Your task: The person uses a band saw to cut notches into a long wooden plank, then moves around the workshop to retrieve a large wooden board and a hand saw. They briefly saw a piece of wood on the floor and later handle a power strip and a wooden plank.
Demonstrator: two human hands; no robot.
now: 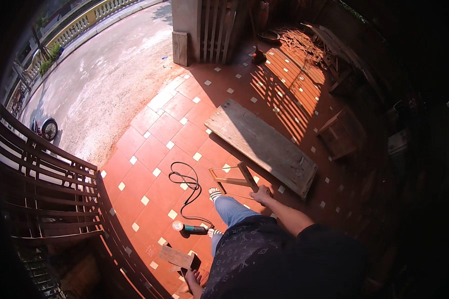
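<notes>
My right hand (261, 195) is closed around the thick side arm of a wooden frame saw (234, 181). The saw hangs in front of my legs, above the tiles. Low on the left, my left hand (194, 280) grips the near edge of a small wooden piece (176, 257) with a flat brown top and dark ends, perhaps a low stool; some fingers are hidden. Between the hands, beside my foot, a green and black angle grinder (194, 229) with a pale round disc lies on the floor. Its black cord (190, 198) loops away over the tiles.
A long, weathered wooden board (262, 144) lies ahead of me to the right. Beyond it stand a wooden box (341, 132) and a heap of wood scraps (304, 46). A broom (258, 56) is farther back. A slatted gate (50, 189) borders the left side; a motorbike wheel (49, 129) shows outside.
</notes>
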